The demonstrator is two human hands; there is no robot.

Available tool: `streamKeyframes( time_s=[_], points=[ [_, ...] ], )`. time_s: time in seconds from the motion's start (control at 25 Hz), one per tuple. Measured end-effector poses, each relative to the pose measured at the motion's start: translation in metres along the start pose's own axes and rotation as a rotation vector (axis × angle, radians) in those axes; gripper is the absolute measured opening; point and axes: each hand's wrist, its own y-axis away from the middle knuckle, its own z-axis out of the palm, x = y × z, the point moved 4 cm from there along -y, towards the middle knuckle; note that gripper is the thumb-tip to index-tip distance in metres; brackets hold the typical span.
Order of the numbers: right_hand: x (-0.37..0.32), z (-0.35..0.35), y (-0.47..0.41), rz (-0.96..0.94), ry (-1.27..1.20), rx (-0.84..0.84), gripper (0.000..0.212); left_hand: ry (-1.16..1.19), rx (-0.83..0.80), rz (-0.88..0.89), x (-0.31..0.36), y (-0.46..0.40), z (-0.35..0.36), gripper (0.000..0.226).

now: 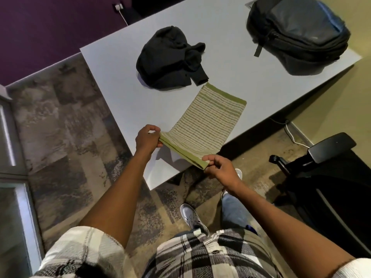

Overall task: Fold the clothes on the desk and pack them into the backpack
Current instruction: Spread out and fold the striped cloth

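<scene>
A green-and-cream striped garment lies stretched flat on the white desk, its near green hem lifted off the desk's front corner. My left hand pinches the left end of that hem. At the right end of the hem, my right hand pinches it too. A crumpled black garment sits just beyond the striped one, touching its far edge or nearly so. At the desk's far right lies the black backpack; its main zip looks shut.
A black office chair stands to the right of the desk, below its edge. A white cable runs along the floor under the desk's right side. Patterned carpet spreads out on the left. My feet are below the desk's near corner.
</scene>
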Motion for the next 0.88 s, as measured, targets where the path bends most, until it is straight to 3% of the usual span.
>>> streamKeyframes(
  time_s=[0.12, 0.4, 0.68, 0.88],
  points=[
    [-0.007, -0.008, -0.007, -0.053, 0.122, -0.001, 0.043, -0.022, 0.010, 0.075, 0.029, -0.010, 0.008, 0.017],
    [-0.058, -0.039, -0.043, -0.291, 0.386, 0.297, 0.007, 0.013, 0.016, 0.121, 0.084, -0.040, 0.050, 0.018],
    [-0.067, -0.111, -0.117, -0.047, 0.174, 0.254, 0.026, -0.028, -0.030, 0.115, 0.132, -0.087, 0.127, 0.019],
    [-0.066, -0.160, -0.164, 0.042, 0.119, 0.261, 0.022, -0.044, -0.066, 0.102, 0.155, -0.131, 0.189, 0.028]
  ],
)
